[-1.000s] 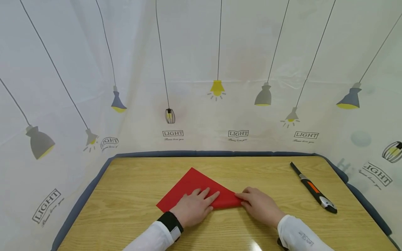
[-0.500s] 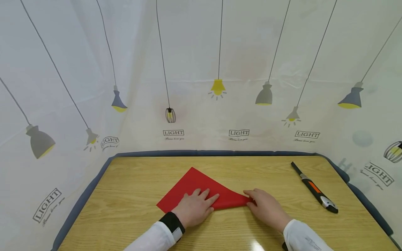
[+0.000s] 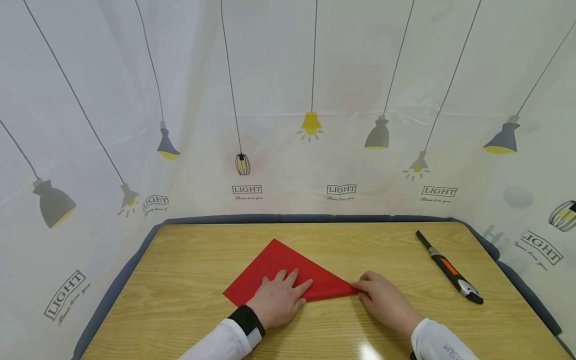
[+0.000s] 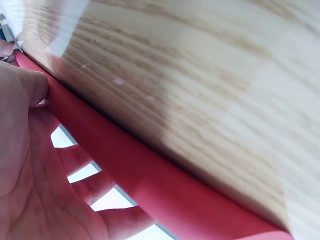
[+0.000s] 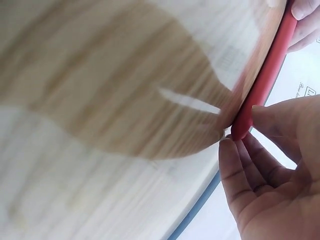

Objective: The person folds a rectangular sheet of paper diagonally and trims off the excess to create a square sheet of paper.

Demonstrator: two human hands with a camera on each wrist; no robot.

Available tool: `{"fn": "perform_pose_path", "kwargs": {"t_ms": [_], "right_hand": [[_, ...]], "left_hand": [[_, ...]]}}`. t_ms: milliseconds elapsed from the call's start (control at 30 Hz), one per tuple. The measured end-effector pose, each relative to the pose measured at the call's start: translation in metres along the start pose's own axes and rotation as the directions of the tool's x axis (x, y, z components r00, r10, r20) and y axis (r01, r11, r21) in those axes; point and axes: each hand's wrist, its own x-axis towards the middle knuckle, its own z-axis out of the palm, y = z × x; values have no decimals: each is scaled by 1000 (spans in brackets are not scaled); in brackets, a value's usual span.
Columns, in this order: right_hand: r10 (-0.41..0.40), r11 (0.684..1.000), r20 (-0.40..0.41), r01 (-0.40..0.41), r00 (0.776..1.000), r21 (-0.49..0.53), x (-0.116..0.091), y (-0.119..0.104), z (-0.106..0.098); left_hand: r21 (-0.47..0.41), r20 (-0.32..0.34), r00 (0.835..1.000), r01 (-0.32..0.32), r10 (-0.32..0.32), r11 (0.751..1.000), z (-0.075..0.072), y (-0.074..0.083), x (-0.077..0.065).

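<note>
A folded sheet of red paper lies on the wooden table, its near edge bent over in a soft, rounded fold. My left hand presses flat on the near middle of the sheet with its fingers spread. In the left wrist view, the thumb and fingers of this hand reach along the rounded red edge. At the pointed right corner of the paper, my right hand pinches the tip. The right wrist view has the thumb and fingertips of that hand on either side of the narrow red end.
To the right on the wooden table lies a black and orange tool with a narrow dark tip. A dark blue edging runs round the table. Behind stands a white curtain printed with lamps.
My right hand has slid a little to the right, and the paper's pointed corner now reaches further right. My left hand stays in place on the sheet.
</note>
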Motion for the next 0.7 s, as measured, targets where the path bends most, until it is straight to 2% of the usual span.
{"fn": "perform_pose_path", "kwargs": {"t_ms": [333, 700], "right_hand": [[36, 999, -23, -36, 999, -6, 0, 1, 3], [71, 997, -9, -72, 997, -34, -2, -2, 1]], "left_hand": [[-2, 2, 1000, 23, -23, 1000, 2, 1, 1], [-25, -3, 999, 39, -39, 999, 1, 1, 0]]}}
